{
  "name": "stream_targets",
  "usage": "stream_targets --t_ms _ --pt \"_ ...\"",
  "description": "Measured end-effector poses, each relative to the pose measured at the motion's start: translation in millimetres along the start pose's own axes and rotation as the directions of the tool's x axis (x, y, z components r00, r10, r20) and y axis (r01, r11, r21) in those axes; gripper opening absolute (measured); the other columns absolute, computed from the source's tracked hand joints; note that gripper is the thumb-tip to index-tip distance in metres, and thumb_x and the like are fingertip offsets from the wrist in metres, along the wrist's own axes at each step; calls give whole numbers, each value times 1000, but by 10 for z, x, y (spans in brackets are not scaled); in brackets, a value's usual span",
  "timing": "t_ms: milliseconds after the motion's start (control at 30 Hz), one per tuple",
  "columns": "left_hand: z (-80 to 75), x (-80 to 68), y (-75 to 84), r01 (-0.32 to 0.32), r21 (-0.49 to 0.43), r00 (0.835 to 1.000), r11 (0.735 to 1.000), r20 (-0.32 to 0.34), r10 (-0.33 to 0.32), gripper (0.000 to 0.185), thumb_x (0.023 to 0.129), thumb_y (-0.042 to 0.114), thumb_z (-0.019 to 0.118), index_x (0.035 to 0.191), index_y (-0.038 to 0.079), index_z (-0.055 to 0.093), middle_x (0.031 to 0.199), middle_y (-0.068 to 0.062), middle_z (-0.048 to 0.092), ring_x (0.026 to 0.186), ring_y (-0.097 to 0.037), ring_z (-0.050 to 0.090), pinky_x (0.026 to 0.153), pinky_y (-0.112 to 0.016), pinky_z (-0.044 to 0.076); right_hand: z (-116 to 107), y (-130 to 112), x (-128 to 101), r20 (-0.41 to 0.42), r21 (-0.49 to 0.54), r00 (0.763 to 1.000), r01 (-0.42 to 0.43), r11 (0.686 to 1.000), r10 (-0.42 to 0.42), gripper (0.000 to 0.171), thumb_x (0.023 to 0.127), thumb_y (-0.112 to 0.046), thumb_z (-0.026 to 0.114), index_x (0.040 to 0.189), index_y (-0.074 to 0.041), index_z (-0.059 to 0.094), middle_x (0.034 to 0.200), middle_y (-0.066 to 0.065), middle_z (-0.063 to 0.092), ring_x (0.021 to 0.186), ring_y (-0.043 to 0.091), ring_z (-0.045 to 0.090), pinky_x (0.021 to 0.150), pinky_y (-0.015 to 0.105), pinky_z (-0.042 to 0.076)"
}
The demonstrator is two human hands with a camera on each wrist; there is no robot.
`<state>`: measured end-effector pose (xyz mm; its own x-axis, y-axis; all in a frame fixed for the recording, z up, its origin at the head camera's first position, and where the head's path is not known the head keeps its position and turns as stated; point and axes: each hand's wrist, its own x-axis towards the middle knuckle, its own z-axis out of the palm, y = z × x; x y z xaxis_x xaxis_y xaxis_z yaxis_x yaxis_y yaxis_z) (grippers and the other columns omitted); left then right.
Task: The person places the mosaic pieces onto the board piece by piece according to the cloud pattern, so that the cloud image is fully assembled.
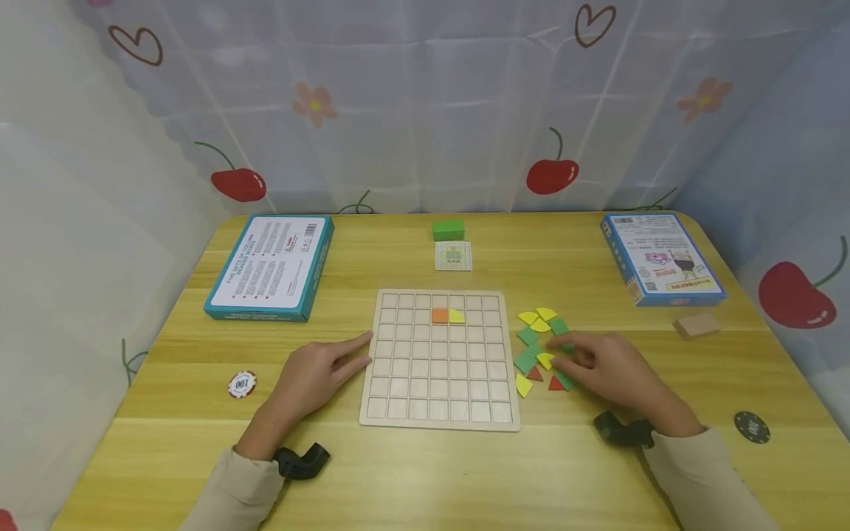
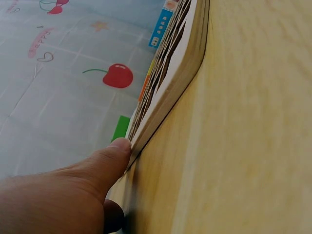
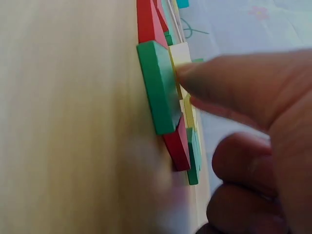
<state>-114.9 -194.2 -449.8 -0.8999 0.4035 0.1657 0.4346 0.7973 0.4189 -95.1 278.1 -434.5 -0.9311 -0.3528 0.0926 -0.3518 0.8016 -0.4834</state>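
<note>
A square wooden grid board [image 1: 438, 425] lies in the middle of the table. An orange square [image 1: 440, 316] and a yellow quarter-circle [image 1: 457, 317] sit in neighbouring cells near its far side. My left hand [image 1: 305, 383] rests at the board's left edge, fingers stretched toward it; the left wrist view shows the thumb [image 2: 114, 151] against the rim. Right of the board, my right hand [image 1: 607, 369] reaches into loose pieces, thumb and forefinger apart. Its thumb tip is right at a yellow quarter-circle [image 1: 544, 360]. A green piece [image 3: 158, 87] and red triangles [image 3: 176, 146] lie close by.
A pattern card [image 1: 454, 256] leans by a green block [image 1: 448, 230] beyond the board. Boxes stand at the far left [image 1: 268, 265] and far right [image 1: 664, 258]. A wooden block [image 1: 697, 325], a white-red chip [image 1: 242, 384] and a black chip [image 1: 752, 427] lie around.
</note>
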Motion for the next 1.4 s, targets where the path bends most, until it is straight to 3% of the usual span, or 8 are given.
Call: stream_targets --t_ms 133,267,633,967,1400 --pt "-2 0 4 6 -1 1000 1000 3 -6 43 99 46 66 139 31 66 51 19 41 51 -4 37 55 -29 37 5 -24 -9 5 5 999 46 999 -46 29 88 -26 84 115 -22 77 59 -17 35 53 1 34 52 24 32" --pt "-4 0 6 12 -6 1000 1000 6 -12 43 99 46 66 140 31 65 53 20 43 51 -4 39 56 -29 38 2 -71 -17 21 -23 999 38 999 -38 28 88 -31 83 113 -20 77 59 -17 38 53 0 35 52 24 33" --pt "-6 -1 -2 5 1 1000 1000 -2 -5 43 99 46 67 139 32 66 53 20 43 52 -5 39 58 -29 39 27 -196 2 -29 -218 997 62 974 -70 25 89 -32 80 105 -12 79 54 -18 36 50 2 32 52 27 31" --pt "8 -2 -16 6 -5 1000 1000 3 -6 44 99 48 66 140 32 65 53 20 44 53 -4 41 58 -29 40 72 -193 26 -90 -196 992 73 978 -92 21 89 -35 80 98 -17 77 54 -18 34 49 1 31 49 26 29" --pt "-5 7 -2 -3 -9 1000 1000 -5 3 43 99 45 67 139 31 66 54 17 48 54 -4 42 60 -30 40 199 -504 282 -34 -183 995 82 980 -90 28 92 -39 75 107 -15 78 51 -15 36 47 4 32 48 28 30"
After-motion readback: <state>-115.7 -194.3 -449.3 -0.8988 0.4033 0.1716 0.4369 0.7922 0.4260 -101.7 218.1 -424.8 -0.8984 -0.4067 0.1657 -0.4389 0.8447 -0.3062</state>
